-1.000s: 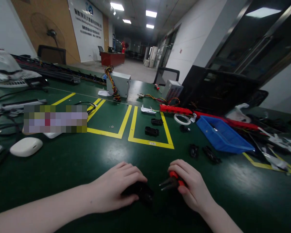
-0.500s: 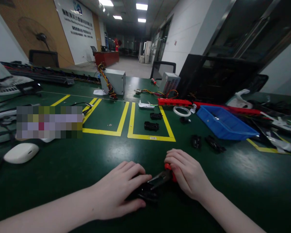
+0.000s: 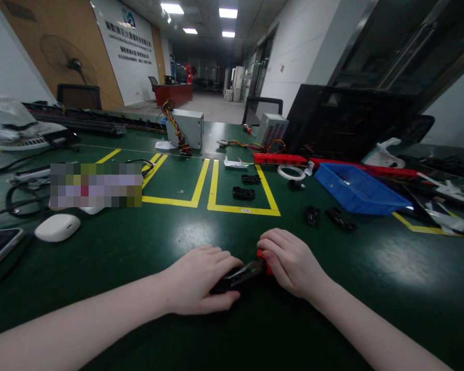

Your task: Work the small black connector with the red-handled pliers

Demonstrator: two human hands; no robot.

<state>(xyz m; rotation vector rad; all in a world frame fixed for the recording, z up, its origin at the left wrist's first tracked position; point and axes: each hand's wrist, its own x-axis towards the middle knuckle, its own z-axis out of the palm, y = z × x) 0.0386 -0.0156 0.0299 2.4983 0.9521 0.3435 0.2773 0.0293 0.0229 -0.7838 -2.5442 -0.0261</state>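
Around the red handles of a pair of pliers (image 3: 249,272), my right hand (image 3: 292,264) is closed. The metal jaws point left toward my left hand (image 3: 199,281). Between its thumb and fingers sits a small black part (image 3: 221,285), mostly covered by the hand. The jaw tips reach this part; whether they grip it cannot be made out. Ahead of my hands, two similar black pieces (image 3: 243,193) lie inside a yellow taped frame (image 3: 242,210). Two more black pieces (image 3: 339,219) lie to the right, before the blue tray.
A blue tray (image 3: 361,201) stands at the right, near a white tape roll (image 3: 291,172) and a red strip (image 3: 280,159). Farther back are two metal power supply boxes (image 3: 187,129) with cables. At left lie a white rounded case (image 3: 58,227) and a phone-like device (image 3: 2,247).
The jaws, which stood apart beside the black part, now look closer together and lie at it. My left thumb and fingers have drawn in around the part. The camera view has shifted slightly.
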